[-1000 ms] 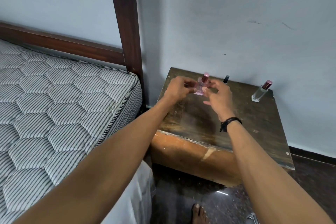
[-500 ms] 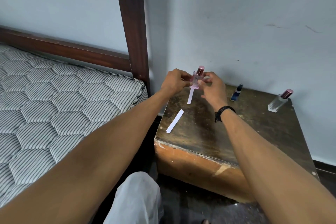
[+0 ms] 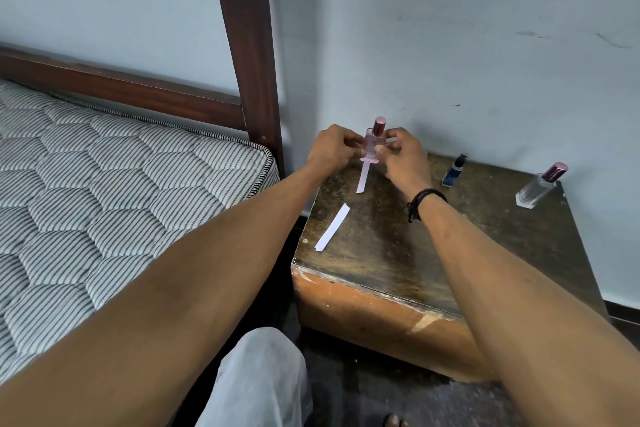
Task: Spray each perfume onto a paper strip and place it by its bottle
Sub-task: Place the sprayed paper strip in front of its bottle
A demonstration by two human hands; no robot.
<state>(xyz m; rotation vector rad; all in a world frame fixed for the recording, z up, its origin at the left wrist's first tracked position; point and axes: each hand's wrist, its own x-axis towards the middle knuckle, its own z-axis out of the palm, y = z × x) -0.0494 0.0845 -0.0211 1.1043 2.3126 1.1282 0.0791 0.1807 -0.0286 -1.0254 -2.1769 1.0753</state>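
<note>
Left hand (image 3: 332,149): fingers curled, gripping the left side of the pink bottle (image 3: 372,146), raised above the back left corner of the counter (image 3: 381,253).
Right hand (image 3: 403,156): fingers and thumb pinch the same bottle from the right; a black wristband (image 3: 424,201) circles the wrist.
Pink bottle: upright between the two hands, its rose-coloured cap on and standing above the fingers; off the counter, in front of the wall (image 3: 450,45).
Held paper strip (image 3: 363,180): white, hangs down from under the bottle between the hands, lower end over the counter top; which hand pinches it I cannot tell.
Loose paper strip (image 3: 332,227): lies flat and slanted on the counter near its left edge, apart from the hanging strip.
Blue bottle (image 3: 453,172): small, dark cap, stands at the back of the counter just right of the right hand.
Clear bottle (image 3: 538,185): rose-coloured cap, stands near the back right corner, well apart from the blue one.
Counter: dark, worn wooden top with a scuffed orange-brown front.
Bed (image 3: 104,184): striped quilted mattress to the left, with a dark wooden frame (image 3: 249,45) against the wall.
Person: a knee (image 3: 256,381) in pale trousers at the bottom, between the forearms.
</note>
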